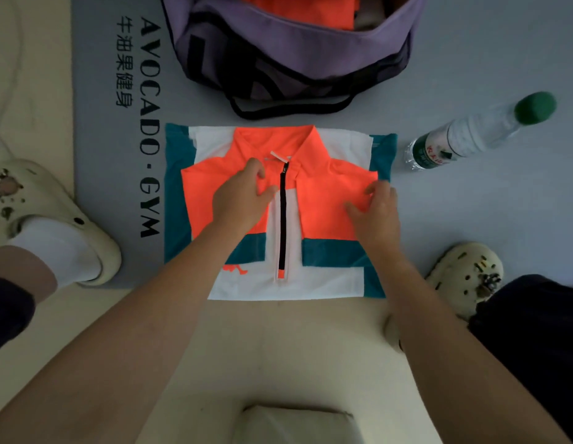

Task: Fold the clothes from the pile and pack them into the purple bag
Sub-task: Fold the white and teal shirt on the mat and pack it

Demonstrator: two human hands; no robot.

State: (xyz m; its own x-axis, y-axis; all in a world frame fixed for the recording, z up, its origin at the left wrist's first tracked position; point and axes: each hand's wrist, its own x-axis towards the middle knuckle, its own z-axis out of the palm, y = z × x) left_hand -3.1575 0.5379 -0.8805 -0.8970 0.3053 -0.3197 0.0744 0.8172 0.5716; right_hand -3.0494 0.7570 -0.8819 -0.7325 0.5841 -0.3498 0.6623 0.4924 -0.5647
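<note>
**Item: colour-block zip shirt, fold nearly finished**

Location: the shirt [280, 213] is lying collar-up on the grey gym mat [438, 59], folded into a rough rectangle just in front of the purple bag [291, 59].

Bag: standing open, with an orange garment [298, 9] already showing inside.

Step in hand: judged to be the last tidying of the fold.

Left hand [241, 200]: resting on the orange chest panel beside the zip, fingers loosely bent and pressing the cloth; its grip is closing on nothing that can be seen.

Right hand [376, 213]: pinching the orange fabric at the shoulder edge.

Next move, as a judgement: sliding both hands under the bundle and lifting it level into the bag, so the folds are not slipping.

Also present: a water bottle [470, 136] lying on the mat to the right.
</note>
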